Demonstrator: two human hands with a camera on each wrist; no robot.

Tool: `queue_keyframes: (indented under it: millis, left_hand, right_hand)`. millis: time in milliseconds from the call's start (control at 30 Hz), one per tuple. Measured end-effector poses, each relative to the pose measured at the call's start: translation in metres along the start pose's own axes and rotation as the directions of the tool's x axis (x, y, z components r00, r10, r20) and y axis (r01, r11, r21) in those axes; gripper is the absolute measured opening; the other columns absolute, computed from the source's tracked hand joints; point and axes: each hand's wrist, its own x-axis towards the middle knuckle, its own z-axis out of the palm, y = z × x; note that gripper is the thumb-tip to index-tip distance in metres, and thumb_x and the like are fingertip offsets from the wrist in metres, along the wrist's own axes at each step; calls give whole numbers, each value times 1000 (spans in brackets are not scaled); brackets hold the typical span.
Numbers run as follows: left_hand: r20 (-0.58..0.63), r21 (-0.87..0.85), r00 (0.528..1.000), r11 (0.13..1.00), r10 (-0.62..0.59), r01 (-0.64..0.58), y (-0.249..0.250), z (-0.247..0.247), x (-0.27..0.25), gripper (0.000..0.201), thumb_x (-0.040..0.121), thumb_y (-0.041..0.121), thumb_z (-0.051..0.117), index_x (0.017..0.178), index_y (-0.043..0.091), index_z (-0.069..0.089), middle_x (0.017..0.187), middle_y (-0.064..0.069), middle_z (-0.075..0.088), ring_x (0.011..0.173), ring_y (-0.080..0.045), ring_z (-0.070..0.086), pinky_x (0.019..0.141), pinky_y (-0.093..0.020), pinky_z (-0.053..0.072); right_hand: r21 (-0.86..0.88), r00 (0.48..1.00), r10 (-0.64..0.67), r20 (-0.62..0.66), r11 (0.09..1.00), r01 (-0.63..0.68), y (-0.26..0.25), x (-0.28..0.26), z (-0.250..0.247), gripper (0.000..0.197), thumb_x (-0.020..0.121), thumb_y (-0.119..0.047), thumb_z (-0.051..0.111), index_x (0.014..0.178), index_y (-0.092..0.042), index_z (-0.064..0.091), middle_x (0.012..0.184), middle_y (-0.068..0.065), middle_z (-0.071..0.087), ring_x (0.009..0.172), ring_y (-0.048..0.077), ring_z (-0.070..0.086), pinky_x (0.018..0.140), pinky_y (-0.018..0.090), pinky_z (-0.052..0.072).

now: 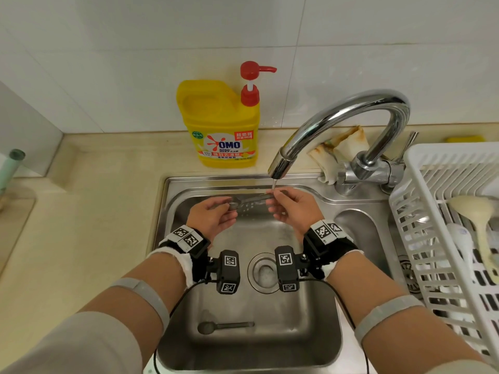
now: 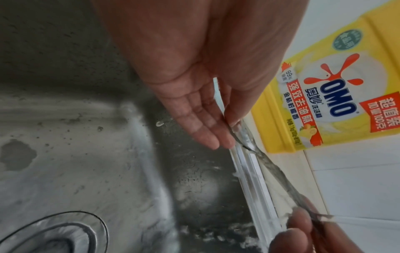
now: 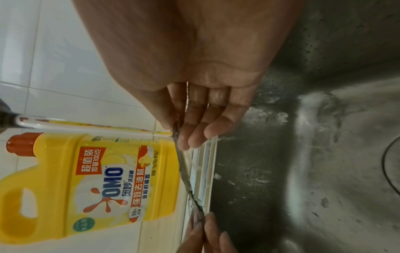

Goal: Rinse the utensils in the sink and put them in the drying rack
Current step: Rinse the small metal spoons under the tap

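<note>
Over the steel sink (image 1: 297,333), both hands hold one metal spoon (image 1: 251,200) level under the thin stream from the tap (image 1: 351,109). My left hand (image 1: 232,209) pinches the spoon's bowl end, thumb against fingers; the left wrist view shows that hand (image 2: 229,135) on the spoon (image 2: 275,169). My right hand (image 1: 272,201) pinches the handle end where the water lands. In the right wrist view this hand (image 3: 179,137) grips the spoon (image 3: 186,174) edge-on. A second, dark spoon (image 1: 224,325) lies flat on the sink floor near the front.
A white plastic drying rack (image 1: 421,168) stands at the right of the sink and holds a pale ladle (image 1: 478,211) and other utensils. A yellow detergent bottle (image 1: 224,130) and a stained rag (image 1: 340,149) sit behind the sink. The drain (image 1: 263,271) lies between my wrists.
</note>
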Motion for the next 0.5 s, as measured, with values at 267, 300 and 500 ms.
queue_keyframes:
  millis: [267,300,500]
  left_hand:
    - [53,-66,999,998,7,-3,-4,17,0,23,96,0,58,118,1,67,98,-17,74,89,-23,74,82,-31,61]
    - [71,-92,997,996,2,5,-4,20,0,23,96,0,59,118,1,67,99,-17,75,93,-24,74,84,-32,61]
    - [174,-234,985,971,-4,45,-4,37,-1,29,92,2,65,120,-6,63,114,-21,70,110,-29,69,96,-36,56]
  right_hand:
    - [66,998,-47,-32,997,49,-5,-7,-12,21,100,-10,56,92,-12,75,74,9,70,63,16,65,61,25,53]
    - [90,999,-35,-37,995,38,-6,-9,-14,20,100,-8,55,93,-9,74,74,9,69,64,16,65,62,25,54]
    - [-1,993,-28,-116,1000,28,-3,-15,-35,16,97,-3,58,97,-6,73,78,10,71,68,18,66,67,30,55]
